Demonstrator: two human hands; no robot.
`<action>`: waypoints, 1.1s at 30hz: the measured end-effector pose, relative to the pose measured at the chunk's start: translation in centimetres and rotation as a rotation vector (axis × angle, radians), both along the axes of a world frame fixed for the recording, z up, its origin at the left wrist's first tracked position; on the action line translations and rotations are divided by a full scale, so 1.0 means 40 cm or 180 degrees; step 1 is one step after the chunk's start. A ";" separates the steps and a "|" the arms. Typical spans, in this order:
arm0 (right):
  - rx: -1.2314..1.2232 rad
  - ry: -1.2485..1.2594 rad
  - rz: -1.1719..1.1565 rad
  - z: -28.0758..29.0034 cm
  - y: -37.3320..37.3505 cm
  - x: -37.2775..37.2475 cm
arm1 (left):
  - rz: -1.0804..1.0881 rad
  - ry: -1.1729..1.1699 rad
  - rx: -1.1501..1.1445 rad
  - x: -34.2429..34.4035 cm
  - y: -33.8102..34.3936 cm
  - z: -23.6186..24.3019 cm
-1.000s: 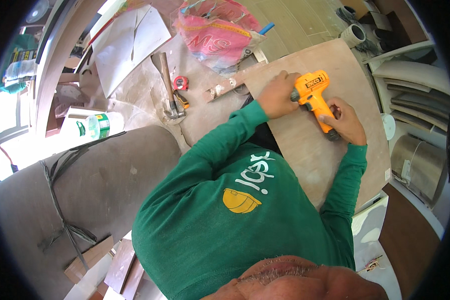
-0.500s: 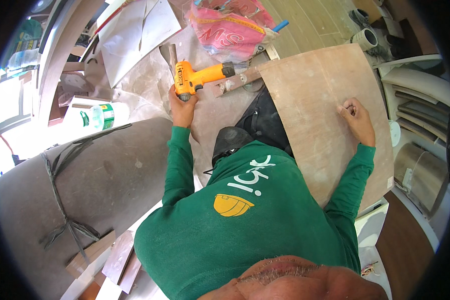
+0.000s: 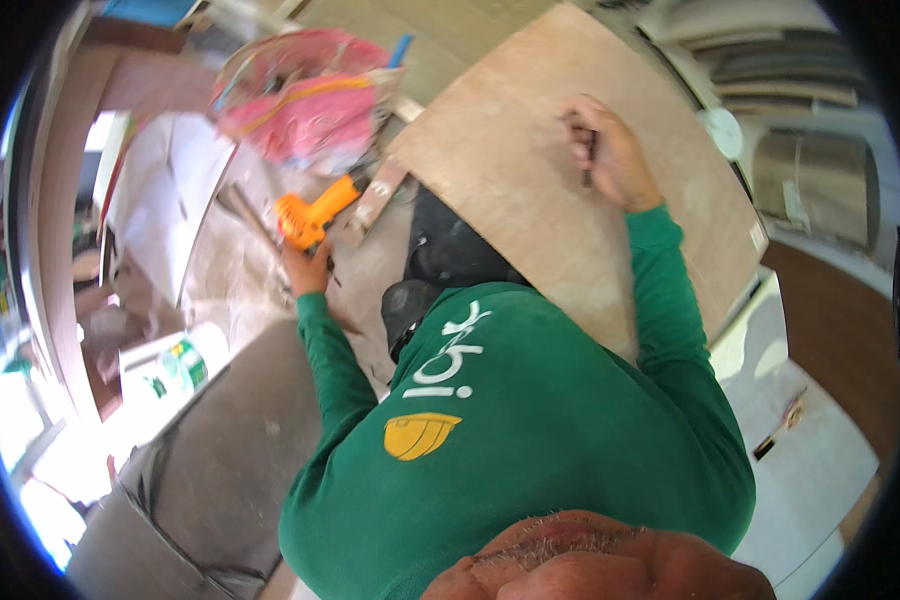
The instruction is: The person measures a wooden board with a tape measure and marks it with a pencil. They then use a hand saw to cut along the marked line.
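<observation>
My left hand (image 3: 306,262) is closed on the orange cordless drill (image 3: 313,212), low over the littered surface (image 3: 360,285) left of the plywood sheet (image 3: 490,120), beside a wooden tool handle (image 3: 250,215) and a short timber strip (image 3: 375,197). My right hand (image 3: 612,155) is above the plywood, its fingers curled round a slim dark object (image 3: 589,160) too blurred to identify. The sheet partly covers my dark-clad legs (image 3: 440,240).
A pink sack (image 3: 300,105) lies at the top. White boards (image 3: 160,180) lean at left, near a plastic bottle (image 3: 180,365) and a big grey roll (image 3: 200,500). A shelf of curved boards (image 3: 770,70) and a white panel (image 3: 790,440) stand at right.
The drill went from both hands over the plywood leftward into my left hand alone, then dropped beside the timber strip. My right hand now holds a dark object. The view has shifted.
</observation>
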State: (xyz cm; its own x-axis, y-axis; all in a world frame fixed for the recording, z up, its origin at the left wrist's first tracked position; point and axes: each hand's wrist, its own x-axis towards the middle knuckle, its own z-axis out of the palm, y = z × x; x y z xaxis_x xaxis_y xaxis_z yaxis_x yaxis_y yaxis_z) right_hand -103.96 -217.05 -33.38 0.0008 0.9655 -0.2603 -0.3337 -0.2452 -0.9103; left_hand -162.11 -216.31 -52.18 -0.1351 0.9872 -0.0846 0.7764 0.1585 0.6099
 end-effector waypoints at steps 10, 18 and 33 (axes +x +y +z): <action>-0.0170 0.1273 -0.0484 -0.036 0.004 -0.147 | -0.1773 -0.1572 -0.0066 0.597 0.058 0.507; 0.0290 0.1130 -0.0676 -0.042 -0.031 -0.094 | -0.2383 -0.2360 -0.0718 0.841 -0.007 0.410; 0.0109 0.0035 0.0204 -0.058 -0.053 -0.142 | -0.2707 -0.1952 0.0213 0.760 -0.011 0.339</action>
State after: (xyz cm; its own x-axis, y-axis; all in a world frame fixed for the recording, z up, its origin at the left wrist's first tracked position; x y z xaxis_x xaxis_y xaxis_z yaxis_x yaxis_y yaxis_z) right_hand -109.65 -219.18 -35.70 -0.0639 0.9719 -0.2267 -0.3284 -0.2350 -0.9148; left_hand -131.71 -216.74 -38.61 0.6525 0.7419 0.1544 0.1710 -0.3427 0.9238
